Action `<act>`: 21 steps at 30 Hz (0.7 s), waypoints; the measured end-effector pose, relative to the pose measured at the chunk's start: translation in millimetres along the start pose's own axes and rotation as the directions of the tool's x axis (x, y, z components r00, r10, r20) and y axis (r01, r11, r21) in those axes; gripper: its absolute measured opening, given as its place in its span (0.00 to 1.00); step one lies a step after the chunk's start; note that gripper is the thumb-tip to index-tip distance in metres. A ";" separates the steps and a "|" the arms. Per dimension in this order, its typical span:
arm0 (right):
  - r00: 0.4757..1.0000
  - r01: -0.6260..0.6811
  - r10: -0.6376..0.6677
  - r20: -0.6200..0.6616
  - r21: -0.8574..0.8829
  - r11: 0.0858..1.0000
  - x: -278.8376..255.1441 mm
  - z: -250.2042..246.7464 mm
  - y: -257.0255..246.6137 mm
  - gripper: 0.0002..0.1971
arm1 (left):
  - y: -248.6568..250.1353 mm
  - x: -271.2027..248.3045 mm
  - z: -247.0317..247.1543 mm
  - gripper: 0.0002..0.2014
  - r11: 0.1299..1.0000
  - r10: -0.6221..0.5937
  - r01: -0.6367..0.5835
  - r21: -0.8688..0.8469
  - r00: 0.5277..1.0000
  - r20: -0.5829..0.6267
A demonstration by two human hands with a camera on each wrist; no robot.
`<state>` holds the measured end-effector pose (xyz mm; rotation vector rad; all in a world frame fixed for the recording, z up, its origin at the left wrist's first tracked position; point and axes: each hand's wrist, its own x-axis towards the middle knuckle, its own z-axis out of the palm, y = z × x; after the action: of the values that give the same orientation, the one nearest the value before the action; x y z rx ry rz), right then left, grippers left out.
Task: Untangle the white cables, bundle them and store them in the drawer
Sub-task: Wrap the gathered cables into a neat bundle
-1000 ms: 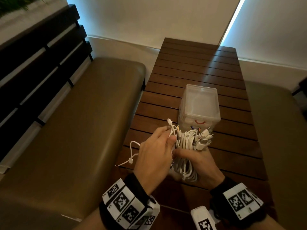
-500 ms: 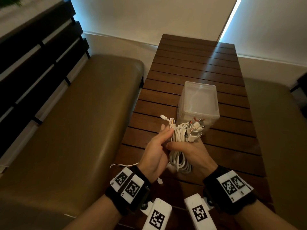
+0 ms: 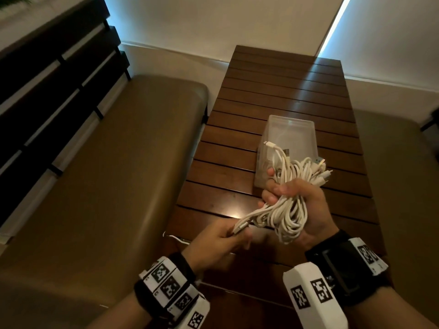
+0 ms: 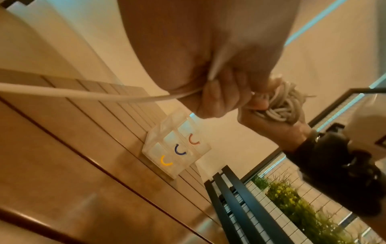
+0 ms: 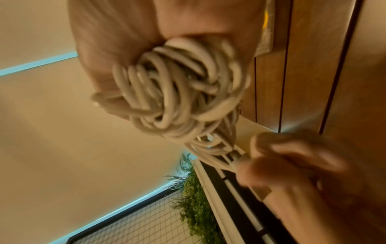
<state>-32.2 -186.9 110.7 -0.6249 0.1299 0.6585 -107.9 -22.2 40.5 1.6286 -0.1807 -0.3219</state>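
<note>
Right hand [image 3: 301, 205] wrapped around white cable bundle [image 3: 288, 210] just before drawer box [image 3: 291, 136]; left hand [image 3: 218, 243] pinching strands pulled from it.

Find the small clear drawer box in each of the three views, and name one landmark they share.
Head view: drawer box on the table, right of centre, behind the cables.
Left wrist view: drawer box below centre, three coloured handles facing the camera.
Right wrist view: only a blurred sliver at the top right edge, probably the box.
Shared landmark: the slatted wooden table.
</note>
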 end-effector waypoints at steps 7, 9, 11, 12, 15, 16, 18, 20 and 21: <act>0.992 -0.010 0.019 0.126 -0.067 0.998 -5.3 -14.2 -27.1 0.25 | -5.0 -8.2 -40.7 0.18 0.987 0.023 -0.029 0.160 0.999 0.043; 0.986 -0.063 0.086 0.141 -0.162 0.985 -8.0 -16.3 -29.0 0.26 | -5.6 -6.8 -47.4 0.16 0.960 0.026 -0.029 0.279 1.000 0.014; 0.977 -0.122 0.166 0.131 -0.296 0.947 -8.6 -19.3 -26.6 0.30 | -0.1 -2.0 -54.8 0.15 0.924 0.059 -0.044 0.381 0.998 -0.028; 0.977 -0.126 0.179 0.116 -0.364 0.923 -8.3 -20.3 -24.7 0.33 | 3.8 1.2 -58.6 0.14 0.901 0.081 -0.056 0.430 0.996 -0.040; 0.983 -0.120 0.174 0.052 -0.536 0.836 -7.0 -20.9 -18.8 0.30 | 16.9 8.0 -67.1 0.15 0.806 0.187 -0.147 0.573 0.982 -0.011; 0.985 -0.123 0.172 0.028 -0.584 0.802 -7.4 -20.7 -17.6 0.28 | 21.6 9.3 -68.3 0.16 0.768 0.223 -0.191 0.612 0.975 0.025; 0.987 -0.124 0.158 -0.010 -0.667 0.734 -7.9 -22.0 -13.4 0.30 | 32.4 11.3 -67.1 0.17 0.669 0.274 -0.276 0.690 0.955 0.117; 0.990 -0.129 0.135 -0.049 -0.718 0.684 -8.5 -22.7 -7.6 0.30 | 43.7 14.1 -60.8 0.15 0.576 0.317 -0.349 0.739 0.929 0.191; 0.992 -0.123 0.114 -0.061 -0.726 0.676 -7.3 -21.9 -3.5 0.27 | 49.1 16.3 -55.8 0.15 0.547 0.336 -0.374 0.749 0.917 0.213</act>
<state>-34.0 -205.7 96.9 -1.4137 -0.0997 0.8360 -71.2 21.4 91.0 2.3972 -0.7761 0.0752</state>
